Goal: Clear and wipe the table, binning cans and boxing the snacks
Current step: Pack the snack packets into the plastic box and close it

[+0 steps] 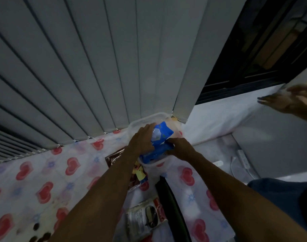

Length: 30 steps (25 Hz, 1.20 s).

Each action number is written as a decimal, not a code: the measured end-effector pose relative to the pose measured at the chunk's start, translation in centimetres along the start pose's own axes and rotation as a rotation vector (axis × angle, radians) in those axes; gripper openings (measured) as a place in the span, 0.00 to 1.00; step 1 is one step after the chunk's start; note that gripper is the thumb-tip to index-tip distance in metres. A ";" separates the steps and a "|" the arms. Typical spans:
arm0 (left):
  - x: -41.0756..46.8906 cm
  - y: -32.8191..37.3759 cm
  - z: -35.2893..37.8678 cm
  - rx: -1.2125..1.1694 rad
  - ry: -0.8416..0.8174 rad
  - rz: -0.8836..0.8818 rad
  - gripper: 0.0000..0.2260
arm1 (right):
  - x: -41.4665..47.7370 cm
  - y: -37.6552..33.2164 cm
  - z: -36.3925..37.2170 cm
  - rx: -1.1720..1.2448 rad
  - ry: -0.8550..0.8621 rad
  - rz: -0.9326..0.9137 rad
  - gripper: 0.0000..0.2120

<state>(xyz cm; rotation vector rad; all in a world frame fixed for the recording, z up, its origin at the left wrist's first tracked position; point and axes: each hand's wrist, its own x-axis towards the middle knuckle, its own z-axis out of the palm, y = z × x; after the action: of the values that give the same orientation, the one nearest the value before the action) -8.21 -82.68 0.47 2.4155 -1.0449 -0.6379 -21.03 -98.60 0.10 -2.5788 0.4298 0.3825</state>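
A blue snack packet [162, 133] sits in the mouth of a clear plastic box [148, 119] at the far edge of the table [44, 172], right against the foot of the grey vertical blinds [97, 67]. The packet is glossy bright blue with a pale white patch printed near its middle and a little green beside it. Its upper end sticks up above the box rim, while its lower part is creased and folded down inside; whether that lower blue part is a second packet cannot be told. Both hands are close together on it: the left hand [141, 139] curls its fingers over the packet's left side, and the right hand [179, 147] grips the crumpled lower end, thumb side toward the left hand. The box's walls are see-through and cloudy, with rounded corners. The table wears a white cloth printed with red hearts and faint blue stars. Just beside the box, under the left forearm, lie a brown packet [114, 158] and a yellow and red packet [140, 172], and nearer the person a white and red packet [146, 213] lies flat next to a long dark strip [171, 198]. At the far right, another person's hand [287, 100] is blurred, below a dark window frame [253, 49].
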 end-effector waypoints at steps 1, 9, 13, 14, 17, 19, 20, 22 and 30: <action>-0.2 -0.3 0.2 0.002 -0.030 -0.009 0.47 | 0.0 -0.1 0.3 -0.016 -0.028 -0.010 0.20; -1.5 -2.8 1.3 0.053 -0.083 -0.046 0.47 | -0.1 -1.5 3.0 -0.140 -0.135 0.017 0.19; -1.2 -2.5 2.1 0.116 -0.084 -0.021 0.42 | 0.3 -1.8 3.7 -0.182 -0.135 0.091 0.20; -1.1 -2.5 2.3 0.116 -0.077 -0.018 0.42 | 0.7 -1.6 4.1 -0.181 -0.143 0.114 0.20; -0.9 -2.9 2.9 0.111 -0.059 -0.037 0.43 | 1.0 -0.9 5.0 -0.144 -0.110 0.151 0.22; -1.1 -2.9 3.2 0.096 -0.051 -0.035 0.42 | 0.5 -1.1 4.9 -0.131 -0.081 0.161 0.22; -1.4 -2.8 3.3 0.086 -0.046 -0.031 0.40 | 0.1 -1.5 4.5 -0.133 -0.070 0.174 0.22; -2.3 -2.6 2.9 0.082 -0.028 -0.023 0.36 | -0.3 -2.0 3.9 -0.158 -0.036 0.196 0.21; -7.9 -4.0 -0.7 0.105 0.226 -0.036 0.25 | -3.3 -9.2 2.8 -0.314 0.344 -0.055 0.16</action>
<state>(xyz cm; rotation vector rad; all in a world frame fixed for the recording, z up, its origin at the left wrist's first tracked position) -10.43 -74.05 0.74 2.5305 -0.9646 -0.3183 -21.16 -88.82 2.80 -2.9682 0.4442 -0.0214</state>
